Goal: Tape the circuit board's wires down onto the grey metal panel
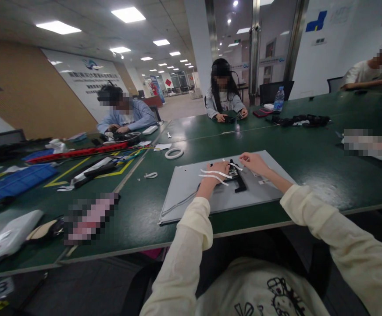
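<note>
A flat grey panel (191, 177) lies on the green table in front of me. On it sits a black frame (240, 183) with small electronic-looking parts inside, its exact kind too small to tell. My left hand (219, 168) is closed on the frame's left side, its fingertips partly hidden. Narrow white strips (214, 175) lie across the back of that hand and wrist. Above the frame's right side, my right hand (252, 162) has its fingers pinched together; what they hold is too small to see. Another white strip (235, 165) lies just below those fingertips. A thin grey cable (180, 202) runs left across the panel.
A white tape roll (174, 153) and a small white loop (151, 175) lie left of the panel. Farther left are a blue tray (19, 181) and a white device (9, 237). Co-workers sit across the table, near a water bottle (279, 100) and black cables (301, 120).
</note>
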The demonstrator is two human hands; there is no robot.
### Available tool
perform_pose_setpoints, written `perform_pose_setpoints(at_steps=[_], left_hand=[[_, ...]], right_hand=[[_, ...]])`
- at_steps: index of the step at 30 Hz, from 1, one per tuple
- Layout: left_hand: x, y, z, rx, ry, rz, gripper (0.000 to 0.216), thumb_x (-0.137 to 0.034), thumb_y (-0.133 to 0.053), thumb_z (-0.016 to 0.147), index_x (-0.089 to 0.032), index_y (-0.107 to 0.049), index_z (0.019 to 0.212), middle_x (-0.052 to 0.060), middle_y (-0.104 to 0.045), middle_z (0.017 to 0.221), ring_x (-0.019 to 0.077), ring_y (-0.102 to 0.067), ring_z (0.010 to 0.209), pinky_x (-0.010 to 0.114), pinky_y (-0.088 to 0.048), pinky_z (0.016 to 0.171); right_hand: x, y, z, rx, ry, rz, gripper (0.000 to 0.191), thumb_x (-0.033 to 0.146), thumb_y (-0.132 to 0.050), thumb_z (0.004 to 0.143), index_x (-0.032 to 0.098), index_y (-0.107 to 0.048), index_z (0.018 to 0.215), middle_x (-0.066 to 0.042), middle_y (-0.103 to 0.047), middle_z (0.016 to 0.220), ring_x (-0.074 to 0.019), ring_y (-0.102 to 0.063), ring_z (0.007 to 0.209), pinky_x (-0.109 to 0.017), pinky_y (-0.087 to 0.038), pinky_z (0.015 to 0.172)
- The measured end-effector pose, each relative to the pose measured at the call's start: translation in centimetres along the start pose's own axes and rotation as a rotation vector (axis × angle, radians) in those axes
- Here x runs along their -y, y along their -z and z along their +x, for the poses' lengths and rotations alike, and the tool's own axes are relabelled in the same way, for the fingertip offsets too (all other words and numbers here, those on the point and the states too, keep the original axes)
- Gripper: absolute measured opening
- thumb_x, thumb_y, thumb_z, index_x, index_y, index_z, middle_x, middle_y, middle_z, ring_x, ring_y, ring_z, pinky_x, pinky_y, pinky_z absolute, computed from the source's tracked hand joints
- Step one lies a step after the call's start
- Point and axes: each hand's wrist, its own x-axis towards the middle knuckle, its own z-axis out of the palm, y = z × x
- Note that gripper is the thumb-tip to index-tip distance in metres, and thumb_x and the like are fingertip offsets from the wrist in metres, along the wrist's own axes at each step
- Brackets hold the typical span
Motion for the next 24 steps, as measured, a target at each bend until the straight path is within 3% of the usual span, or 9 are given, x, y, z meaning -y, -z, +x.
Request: perform_pose_setpoints(at_steps=[3, 7, 13, 18, 20, 24], left_hand=[[0.0, 0.0, 0.1, 0.026, 0.001, 0.000, 0.035, -0.032, -0.035, 0.097, -0.021, -0.056, 0.121, 0.013, -0.060, 0.127, 0.0298, -0.053, 0.115, 0.058, -0.031, 0.101], [0.2, -0.1, 0.2, 0.053, -0.002, 0.002, 0.036, -0.032, -0.033, 0.097, -0.019, -0.057, 0.120, 0.013, -0.060, 0.127, 0.0303, -0.053, 0.114, 0.057, -0.029, 0.102], [0.2, 0.1, 0.0, 0.077, 0.007, 0.003, 0.041, -0.033, -0.028, 0.099, -0.019, -0.049, 0.131, 0.010, -0.054, 0.136, 0.0283, -0.048, 0.120, 0.054, -0.027, 0.106], [0.5, -0.4, 0.3, 0.068, 0.029, 0.008, 0.042, -0.033, -0.031, 0.098, -0.021, -0.046, 0.135, 0.008, -0.052, 0.139, 0.0290, -0.046, 0.124, 0.057, -0.024, 0.108], [0.5, -0.6, 0.3, 0.052, 0.040, 0.014, 0.042, -0.033, -0.032, 0.098, -0.018, -0.047, 0.134, 0.010, -0.055, 0.136, 0.0293, -0.049, 0.122, 0.058, -0.024, 0.108], [0.0, -0.2, -0.1, -0.014, 0.054, 0.041, 0.045, -0.031, -0.033, 0.097, -0.016, -0.040, 0.139, 0.013, -0.057, 0.132, 0.0302, -0.049, 0.122, 0.062, -0.017, 0.109]], right_hand=[[0.2, -0.9, -0.1, 0.070, 0.069, 0.086, 0.020, 0.027, -0.054, 0.083, 0.015, -0.068, 0.091, -0.004, -0.069, 0.080, -0.0129, -0.061, 0.068, -0.022, -0.043, 0.067], [0.0, -1.6, -0.2, 0.212, 0.044, 0.172, 0.017, 0.018, -0.051, 0.082, 0.015, -0.067, 0.087, -0.002, -0.068, 0.075, -0.0125, -0.063, 0.068, -0.021, -0.046, 0.067], [0.2, -1.3, -0.4, 0.212, -0.075, 0.198, 0.016, 0.008, -0.047, 0.079, 0.014, -0.061, 0.082, -0.003, -0.068, 0.073, -0.0107, -0.064, 0.062, -0.018, -0.047, 0.063], [0.8, -0.6, -1.0, 0.237, -0.092, 0.135, 0.015, 0.012, -0.047, 0.082, 0.015, -0.061, 0.085, -0.003, -0.069, 0.080, -0.0087, -0.060, 0.053, -0.018, -0.044, 0.055], [1.3, -0.4, -1.2, 0.205, -0.045, 0.034, 0.016, 0.015, -0.047, 0.084, 0.016, -0.063, 0.088, -0.003, -0.070, 0.079, -0.0095, -0.060, 0.055, -0.019, -0.044, 0.058], [2.8, -0.2, -1.4, 0.002, 0.037, -0.115, 0.017, 0.019, -0.051, 0.084, 0.018, -0.065, 0.093, -0.003, -0.070, 0.078, -0.0128, -0.062, 0.067, -0.022, -0.043, 0.067]])
